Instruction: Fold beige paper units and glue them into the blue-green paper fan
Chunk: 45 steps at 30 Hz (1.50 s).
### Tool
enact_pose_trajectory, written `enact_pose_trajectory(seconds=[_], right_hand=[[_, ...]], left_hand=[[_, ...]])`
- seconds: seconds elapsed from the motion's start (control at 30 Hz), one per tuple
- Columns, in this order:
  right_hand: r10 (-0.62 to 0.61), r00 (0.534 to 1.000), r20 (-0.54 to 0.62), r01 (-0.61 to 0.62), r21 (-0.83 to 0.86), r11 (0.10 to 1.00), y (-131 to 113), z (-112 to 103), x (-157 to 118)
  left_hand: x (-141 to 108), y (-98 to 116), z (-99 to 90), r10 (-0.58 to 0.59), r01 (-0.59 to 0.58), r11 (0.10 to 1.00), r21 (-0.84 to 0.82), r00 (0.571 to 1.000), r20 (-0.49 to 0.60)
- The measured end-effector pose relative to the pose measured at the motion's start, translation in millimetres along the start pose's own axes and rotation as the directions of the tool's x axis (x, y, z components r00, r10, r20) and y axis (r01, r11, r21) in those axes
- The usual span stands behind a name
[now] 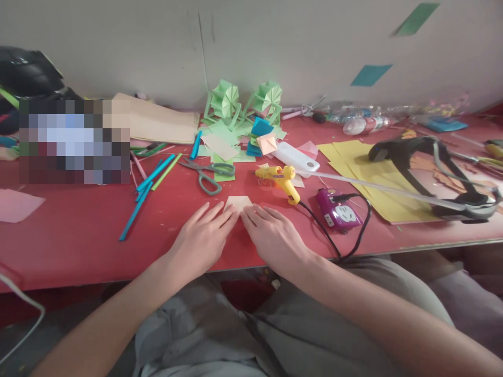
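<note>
A small folded piece of cream paper lies on the red table near its front edge. My left hand rests on its left side, fingers stretched out and flat. On the paper's right side lies my right hand, also flat, its fingertips close to those of the left. My hands cover the paper's near part. Just beyond are grey-handled scissors on the left and a yellow hot glue gun on the right.
Blue paper tubes lie to the left. A purple power socket with a black cable sits to the right, before yellow paper sheets and a black headset. Green folded-paper models stand by the wall.
</note>
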State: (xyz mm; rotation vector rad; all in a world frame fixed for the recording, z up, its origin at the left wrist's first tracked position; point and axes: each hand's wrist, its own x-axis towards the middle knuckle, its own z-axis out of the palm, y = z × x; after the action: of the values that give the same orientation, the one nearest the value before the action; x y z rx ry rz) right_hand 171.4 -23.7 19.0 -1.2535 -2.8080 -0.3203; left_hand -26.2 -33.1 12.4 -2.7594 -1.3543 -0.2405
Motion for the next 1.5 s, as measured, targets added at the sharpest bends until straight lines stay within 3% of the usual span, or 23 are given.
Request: enact_pose_trajectory(seconds=[0.17,0.37,0.57,0.67,0.83,0.93,1.07,1.17,1.37,1.5], right_hand=[[0.003,1.0,-0.001,-0.003,-0.007,1.0,0,-1,-4],[-0.062,0.998,0.021,0.062,-0.009,0.998,1,3,-7],[-0.109,0.992,0.066,0.109,-0.005,0.994,9,-2,-7],[-0.117,0.988,0.101,0.115,0.03,0.993,14,-10,-4],[-0.111,0.963,0.247,0.074,0.154,0.985,21,-29,8],[-0.006,0.946,0.325,-0.068,0.215,0.974,21,-34,14],[-0.002,0.971,0.237,-0.04,0.173,0.984,13,-26,8],[-0.011,0.981,0.194,-0.005,0.083,0.997,3,-18,0],[-0.008,0.992,0.129,0.011,-0.021,1.0,-12,-6,-5],[-0.016,0.998,0.061,0.015,0.017,1.0,-7,-6,-7]], left_hand=[[-4,0,-7.8,-0.06,0.064,0.995,-0.082,0.997,0.054],[-4,5,-8.4,-0.116,0.119,0.983,-0.14,0.993,0.033],[4,15,-7.5,-0.124,0.12,0.99,-0.078,0.991,-0.042],[16,21,-11.6,-0.146,0.146,0.989,-0.009,0.989,-0.014],[37,24,-23.5,-0.205,0.202,0.978,0.045,0.975,0.089],[48,20,-27.6,-0.287,0.287,0.958,0.017,0.95,0.126],[61,15,-26.1,-0.497,0.507,0.859,-0.074,0.859,0.122],[59,13,-21.5,-0.566,0.568,0.804,-0.176,0.822,0.069],[39,14,-10.7,-0.539,0.516,0.798,-0.313,0.842,0.014],[34,12,-3.6,-0.534,0.494,0.8,-0.341,0.845,-0.031]])
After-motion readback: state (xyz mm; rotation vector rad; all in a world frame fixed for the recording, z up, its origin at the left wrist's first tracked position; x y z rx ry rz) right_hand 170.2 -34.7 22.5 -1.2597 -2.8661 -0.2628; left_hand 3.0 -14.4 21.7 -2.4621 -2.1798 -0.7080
